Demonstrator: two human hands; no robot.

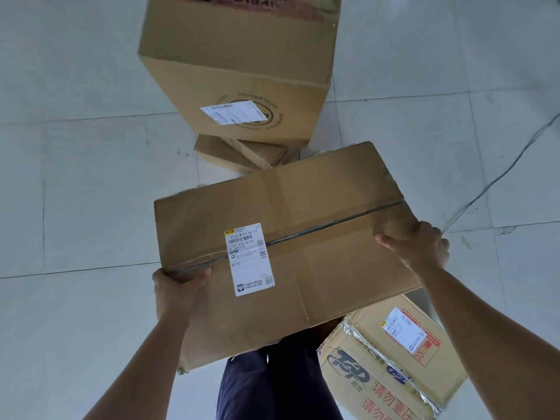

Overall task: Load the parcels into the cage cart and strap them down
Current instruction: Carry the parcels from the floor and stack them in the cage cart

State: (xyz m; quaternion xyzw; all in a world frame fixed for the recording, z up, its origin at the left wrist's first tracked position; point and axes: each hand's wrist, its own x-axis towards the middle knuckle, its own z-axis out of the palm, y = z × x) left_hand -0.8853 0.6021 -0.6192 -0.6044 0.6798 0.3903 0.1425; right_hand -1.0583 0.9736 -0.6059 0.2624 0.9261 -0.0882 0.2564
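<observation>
Nearest us, dark trousers and, just to the right, a printed box with red characters sitting on the floor. Above it, both hands are on the job: the left hand curls shut around the near-left corner of the taped parcel, the right hand closes over its right edge, thumb on top. That grip has the parcel lifted, tilted, clear of the tiles. Beyond it, a small flat box lies on the floor, and a tall carton stands behind, touching it. No cage cart in sight, no strap either. By my reckoning, loading is early: one parcel in hand, three waiting, strapping all to come.
</observation>
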